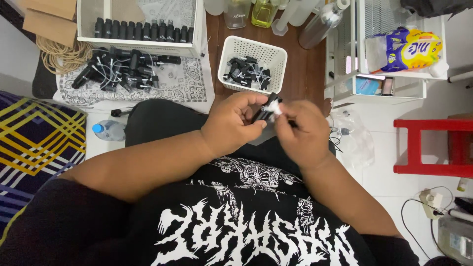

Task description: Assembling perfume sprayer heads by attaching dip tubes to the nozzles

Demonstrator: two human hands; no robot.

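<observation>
Both my hands meet just short of the white basket (252, 63), free space all round; left hand (230, 129) pinches the small black bottle (265, 111), right hand (304, 132) pinching its white top.

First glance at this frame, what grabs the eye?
Centre frame, the left hand grips a small black bottle while the right hand works a white piece at its top. Just beyond the hands sits a white plastic basket holding more black bottles, and on the patterned cloth to the left lies a loose pile of black bottles. A red stool stands at right.
</observation>
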